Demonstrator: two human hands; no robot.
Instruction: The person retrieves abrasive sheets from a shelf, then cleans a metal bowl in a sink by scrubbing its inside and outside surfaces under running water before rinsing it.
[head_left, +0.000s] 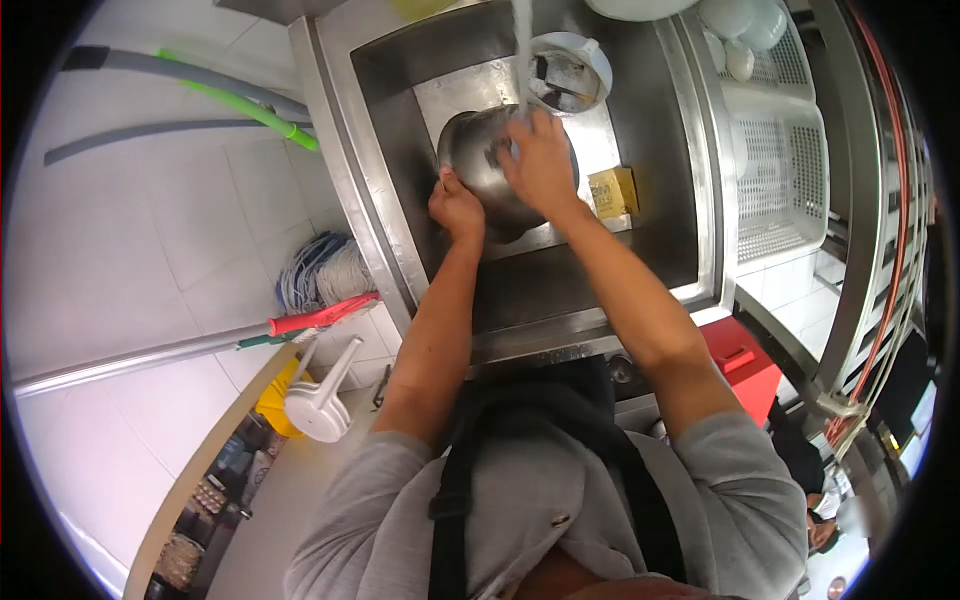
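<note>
A dark grey metal pot or bowl (475, 150) is tilted inside the steel sink (560, 285). My left hand (457, 207) is closed on its near left edge, thumb pointing up. Curled against the metal surface is my right hand (540, 160); a small pale bit shows by its fingertips, too blurred to name. A stream of water (522, 45) falls just above that hand. Behind the vessel stands a white handled container (603, 68) with dark items inside. On the sink floor, right of my right hand, lies a yellow packet (613, 192).
White perforated baskets (780, 180) stand to the right, the far one holding white dishes (738, 60). A red box (740, 370) is below them. On the left are a mop head (325, 275), a red-ended pole (320, 315) and a green-and-grey pole (240, 108).
</note>
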